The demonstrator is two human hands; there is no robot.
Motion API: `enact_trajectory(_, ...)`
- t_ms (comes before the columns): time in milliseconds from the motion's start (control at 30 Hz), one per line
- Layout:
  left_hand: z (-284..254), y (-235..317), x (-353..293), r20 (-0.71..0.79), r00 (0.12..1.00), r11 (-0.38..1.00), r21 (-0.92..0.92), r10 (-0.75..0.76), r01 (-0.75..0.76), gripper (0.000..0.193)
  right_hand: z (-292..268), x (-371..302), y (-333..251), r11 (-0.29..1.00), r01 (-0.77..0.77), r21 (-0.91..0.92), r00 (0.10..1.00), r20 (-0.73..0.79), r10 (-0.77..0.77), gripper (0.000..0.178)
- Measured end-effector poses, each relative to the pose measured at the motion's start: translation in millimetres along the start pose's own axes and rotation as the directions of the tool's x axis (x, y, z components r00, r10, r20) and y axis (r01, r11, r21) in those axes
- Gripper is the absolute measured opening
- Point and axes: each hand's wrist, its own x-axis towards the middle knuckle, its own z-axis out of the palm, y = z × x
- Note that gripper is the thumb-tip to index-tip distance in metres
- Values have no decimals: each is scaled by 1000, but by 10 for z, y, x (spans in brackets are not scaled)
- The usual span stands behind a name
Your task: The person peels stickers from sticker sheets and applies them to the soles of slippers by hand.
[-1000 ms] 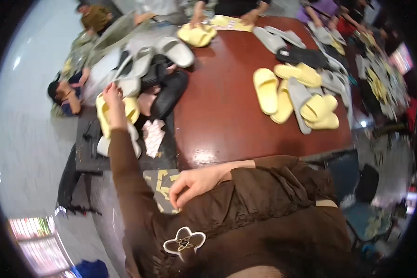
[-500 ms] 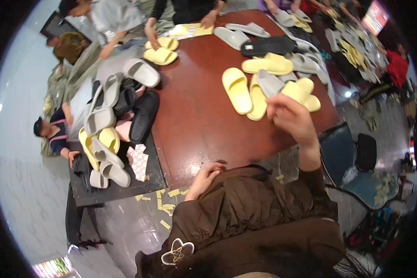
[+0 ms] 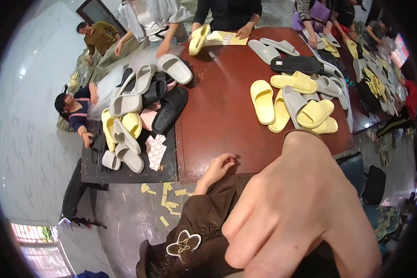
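My left hand (image 3: 219,167) rests at the near edge of the reddish-brown table (image 3: 208,134), its fingers loosely bent and holding nothing. My right hand (image 3: 296,208) is raised very close to the view, back of the hand showing. Its fingers bend downward and their tips are cut off by the lower edge, so anything in them is hidden. Beyond it lie yellow slides, among them a single slide (image 3: 262,103) and a ribbed one (image 3: 315,114) across a grey slide (image 3: 292,104). A black slide (image 3: 295,65) lies behind them.
A mixed pile of grey, yellow, black and pink slides (image 3: 125,105) sits on the dark table section (image 3: 164,176) at left, beside a pink-patterned card (image 3: 156,150). Across the table, a person in black holds a yellow slide (image 3: 199,40). Paper slips (image 3: 171,204) litter the floor. Chairs stand at right.
My right hand has come from above the yellow slides up close to the view. My left hand stays at the table edge. The person opposite has lifted a yellow slide. The view has shifted.
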Motion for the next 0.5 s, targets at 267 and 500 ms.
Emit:
enact_trajectory(267, -89, -247, -254, -24, 1000, 1000, -12, -10, 10, 24, -87, -15, 38, 996, -16, 83, 993, 121, 6, 34)
enact_trajectory(500, -36, -302, -236, -25, 999, 998, -40, -44, 43, 24, -134, 48, 42, 994, -23, 107, 982, 189, 2, 35)
